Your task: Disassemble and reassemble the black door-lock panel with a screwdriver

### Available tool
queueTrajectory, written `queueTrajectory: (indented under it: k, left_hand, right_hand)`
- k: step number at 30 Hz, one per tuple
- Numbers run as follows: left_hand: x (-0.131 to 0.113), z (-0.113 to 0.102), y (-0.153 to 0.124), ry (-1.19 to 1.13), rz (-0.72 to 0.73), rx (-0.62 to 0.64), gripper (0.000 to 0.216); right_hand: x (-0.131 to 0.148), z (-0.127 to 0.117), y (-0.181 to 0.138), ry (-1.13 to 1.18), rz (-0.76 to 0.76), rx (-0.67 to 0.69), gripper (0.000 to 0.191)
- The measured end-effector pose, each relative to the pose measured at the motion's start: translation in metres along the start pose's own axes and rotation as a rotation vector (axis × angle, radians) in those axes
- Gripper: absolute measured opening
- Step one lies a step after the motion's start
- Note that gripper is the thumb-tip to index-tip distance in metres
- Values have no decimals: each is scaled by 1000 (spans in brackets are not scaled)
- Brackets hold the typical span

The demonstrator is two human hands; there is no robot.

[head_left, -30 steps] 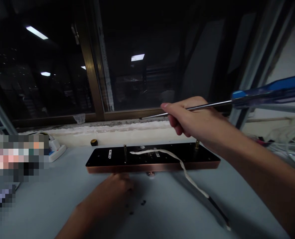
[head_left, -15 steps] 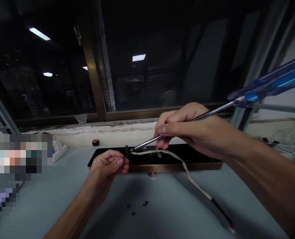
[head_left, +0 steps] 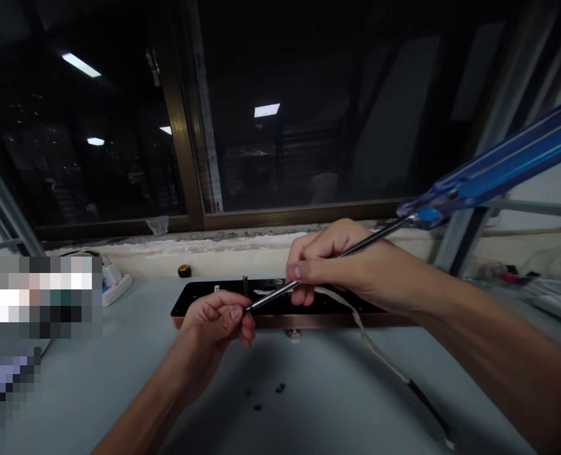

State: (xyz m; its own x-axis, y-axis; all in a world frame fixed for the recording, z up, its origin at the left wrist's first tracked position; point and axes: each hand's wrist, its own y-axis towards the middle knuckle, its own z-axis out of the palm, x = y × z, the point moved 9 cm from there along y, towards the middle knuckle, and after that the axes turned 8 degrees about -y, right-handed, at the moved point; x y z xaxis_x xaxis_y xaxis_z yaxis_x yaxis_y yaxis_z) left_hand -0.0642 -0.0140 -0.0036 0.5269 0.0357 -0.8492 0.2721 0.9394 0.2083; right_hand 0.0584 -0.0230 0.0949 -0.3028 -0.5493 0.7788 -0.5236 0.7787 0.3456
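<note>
My right hand [head_left: 344, 265] is closed round the metal shaft of a screwdriver [head_left: 493, 167], whose blue see-through handle rises toward the upper right. The tip slants down to the pinched fingertips of my left hand [head_left: 217, 319]; whatever small thing they hold is hidden. Beneath both hands lies a long black panel with a copper-coloured edge [head_left: 280, 320]. A thin brass-coloured upright piece [head_left: 245, 285] stands behind my left fingertips. From the panel a whitish wrapped cable [head_left: 368, 344] runs to the front right and ends in a dark section.
Several small dark bits [head_left: 280, 388] lie on the grey-blue table [head_left: 328, 404] in front. A small black and yellow round object [head_left: 184, 271] stands near the wall. At the left is a white power strip [head_left: 118, 291], at the right tangled wires [head_left: 536, 268]. Behind runs a dark window.
The screwdriver has come down and forward, its tip moving from above the panel to my left fingertips. My right hand has lowered with it. My left hand stays pinched.
</note>
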Motion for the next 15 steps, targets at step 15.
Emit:
queueTrajectory:
  k: [15]
  left_hand:
    - [1, 10, -2, 77, 9, 28, 31]
  right_hand:
    - [-3, 16, -5, -269, 71, 129, 25]
